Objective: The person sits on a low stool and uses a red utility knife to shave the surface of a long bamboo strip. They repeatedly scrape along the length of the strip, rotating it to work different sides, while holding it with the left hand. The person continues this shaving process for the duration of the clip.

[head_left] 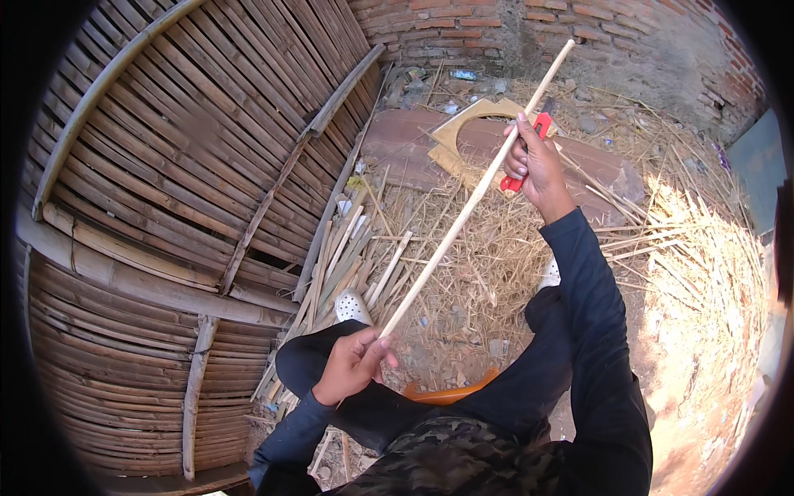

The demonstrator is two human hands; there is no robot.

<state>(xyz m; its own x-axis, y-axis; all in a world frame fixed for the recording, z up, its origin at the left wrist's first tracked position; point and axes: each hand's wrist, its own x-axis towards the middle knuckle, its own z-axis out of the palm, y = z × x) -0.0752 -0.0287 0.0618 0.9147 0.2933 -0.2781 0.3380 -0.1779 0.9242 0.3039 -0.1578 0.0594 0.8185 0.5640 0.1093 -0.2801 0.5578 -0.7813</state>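
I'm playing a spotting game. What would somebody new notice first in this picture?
Probably the long pale stick, slanting across the middle from the left hand up past the right hand, which grips a bright red tool. Next might come the slatted wall filling the left side, then the tan frame with a rounded cut-out, lying beyond the right hand.

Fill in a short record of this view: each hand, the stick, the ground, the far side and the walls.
Left hand: closed on the stick, toward its lower end
Right hand: holds a red tool, thumb at the stick
Stick: pale, long, slanting up to the right
Ground: shavings; loose strips at left
Far side: board with a round cutout, on a brown plank
Walls: slatted left, brick beyond
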